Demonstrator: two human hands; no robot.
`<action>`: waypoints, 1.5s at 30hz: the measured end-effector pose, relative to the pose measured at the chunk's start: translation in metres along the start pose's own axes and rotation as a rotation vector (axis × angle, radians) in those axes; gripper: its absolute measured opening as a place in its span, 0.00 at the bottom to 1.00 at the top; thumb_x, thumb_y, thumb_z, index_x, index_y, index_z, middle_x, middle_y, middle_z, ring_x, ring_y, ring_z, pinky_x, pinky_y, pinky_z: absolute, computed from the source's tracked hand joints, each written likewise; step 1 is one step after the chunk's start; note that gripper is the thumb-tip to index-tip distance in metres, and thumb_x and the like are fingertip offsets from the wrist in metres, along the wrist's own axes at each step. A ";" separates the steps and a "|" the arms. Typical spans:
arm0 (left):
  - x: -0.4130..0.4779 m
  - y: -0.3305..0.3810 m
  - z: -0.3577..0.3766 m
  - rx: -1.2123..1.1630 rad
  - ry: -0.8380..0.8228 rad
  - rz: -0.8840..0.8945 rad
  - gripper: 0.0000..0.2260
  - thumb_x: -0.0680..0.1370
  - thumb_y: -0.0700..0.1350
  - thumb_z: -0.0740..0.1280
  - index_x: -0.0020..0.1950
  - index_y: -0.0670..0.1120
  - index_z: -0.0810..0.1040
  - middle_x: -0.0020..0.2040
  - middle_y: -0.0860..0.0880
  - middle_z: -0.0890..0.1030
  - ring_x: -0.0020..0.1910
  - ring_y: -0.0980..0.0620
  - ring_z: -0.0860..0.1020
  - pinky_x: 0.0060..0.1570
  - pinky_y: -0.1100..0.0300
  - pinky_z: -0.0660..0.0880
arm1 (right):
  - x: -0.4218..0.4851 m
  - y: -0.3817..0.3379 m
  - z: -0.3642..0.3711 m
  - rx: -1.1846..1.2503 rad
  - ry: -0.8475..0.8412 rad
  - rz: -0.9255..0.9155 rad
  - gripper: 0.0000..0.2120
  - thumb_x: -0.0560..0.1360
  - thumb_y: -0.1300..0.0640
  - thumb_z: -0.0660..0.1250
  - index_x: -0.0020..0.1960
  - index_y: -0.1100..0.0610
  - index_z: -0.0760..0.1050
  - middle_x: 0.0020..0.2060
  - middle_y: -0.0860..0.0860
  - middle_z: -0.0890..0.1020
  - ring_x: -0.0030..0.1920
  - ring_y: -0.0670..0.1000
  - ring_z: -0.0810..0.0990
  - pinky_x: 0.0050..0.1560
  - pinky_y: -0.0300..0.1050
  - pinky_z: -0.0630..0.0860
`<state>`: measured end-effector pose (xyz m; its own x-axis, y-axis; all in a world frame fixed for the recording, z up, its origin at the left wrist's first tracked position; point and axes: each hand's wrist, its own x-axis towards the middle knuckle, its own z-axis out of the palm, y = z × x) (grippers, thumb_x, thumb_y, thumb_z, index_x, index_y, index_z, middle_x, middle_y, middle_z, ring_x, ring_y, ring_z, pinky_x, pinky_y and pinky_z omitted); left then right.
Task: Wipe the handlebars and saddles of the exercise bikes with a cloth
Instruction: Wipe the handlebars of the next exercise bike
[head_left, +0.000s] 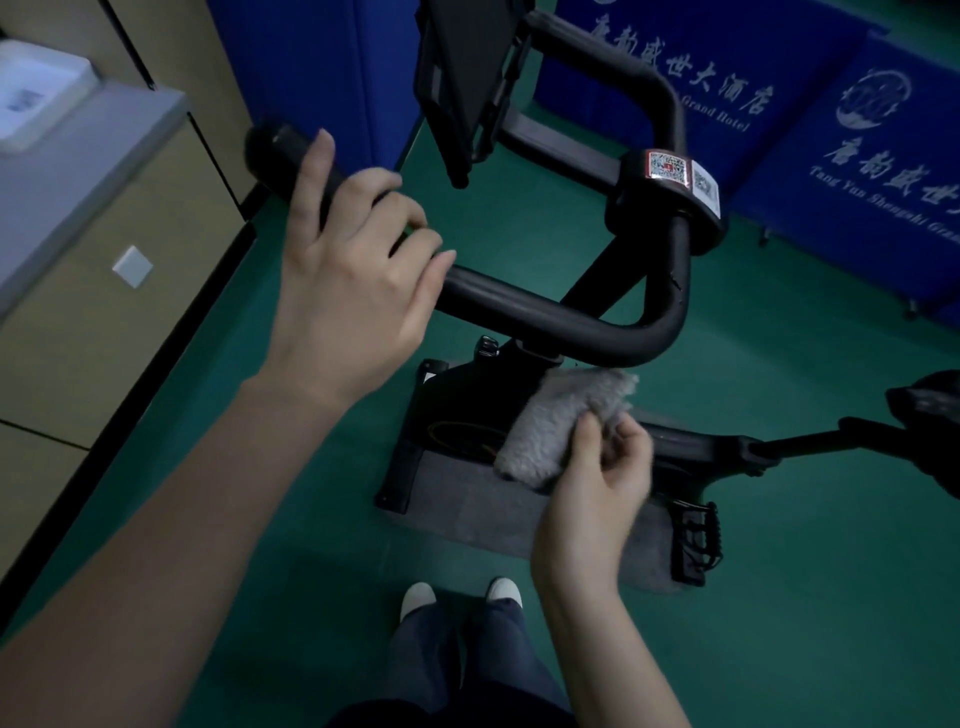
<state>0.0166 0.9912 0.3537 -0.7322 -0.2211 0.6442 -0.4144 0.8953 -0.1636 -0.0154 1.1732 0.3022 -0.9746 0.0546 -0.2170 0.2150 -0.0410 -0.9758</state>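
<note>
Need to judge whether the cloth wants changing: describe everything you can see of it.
The cloth is grey and fluffy, like terry or microfibre, bunched into a thick elongated wad. No stains show in the dim light. The right hand pinches its near end, thumb against it. Its far end lies just under the handlebar bend; contact cannot be told.

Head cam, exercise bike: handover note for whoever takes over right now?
Hands: left hand grips the handlebar on its left arm; right hand pinches the grey cloth.
The cloth is just below the handlebar's near bend; contact unclear. The saddle sits at the right edge, no hand on it.
Done: cannot tell what is wiped.
Left: handlebar, then saddle.
</note>
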 end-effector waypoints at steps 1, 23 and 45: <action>0.000 -0.001 0.001 0.005 0.001 0.003 0.18 0.83 0.50 0.55 0.48 0.44 0.82 0.47 0.47 0.81 0.57 0.44 0.75 0.73 0.48 0.47 | 0.000 -0.001 0.010 0.055 -0.032 0.083 0.07 0.79 0.62 0.62 0.48 0.50 0.72 0.40 0.47 0.77 0.39 0.42 0.75 0.44 0.36 0.73; 0.000 -0.003 -0.002 -0.065 -0.013 0.017 0.17 0.83 0.48 0.55 0.50 0.44 0.82 0.45 0.48 0.80 0.54 0.43 0.76 0.72 0.48 0.50 | 0.004 -0.012 0.064 0.364 -0.351 0.274 0.09 0.77 0.71 0.61 0.42 0.61 0.69 0.35 0.56 0.75 0.37 0.51 0.75 0.43 0.44 0.73; 0.001 0.045 0.008 -0.299 -0.055 0.018 0.16 0.82 0.54 0.57 0.54 0.47 0.81 0.47 0.52 0.81 0.47 0.48 0.77 0.54 0.54 0.61 | 0.038 -0.025 0.012 0.459 -0.183 0.281 0.09 0.76 0.73 0.60 0.40 0.64 0.73 0.32 0.54 0.79 0.35 0.49 0.77 0.40 0.41 0.75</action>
<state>-0.0070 1.0283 0.3408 -0.7697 -0.2175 0.6003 -0.2295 0.9716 0.0578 -0.0585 1.1639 0.3183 -0.8874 -0.1936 -0.4184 0.4587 -0.4609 -0.7597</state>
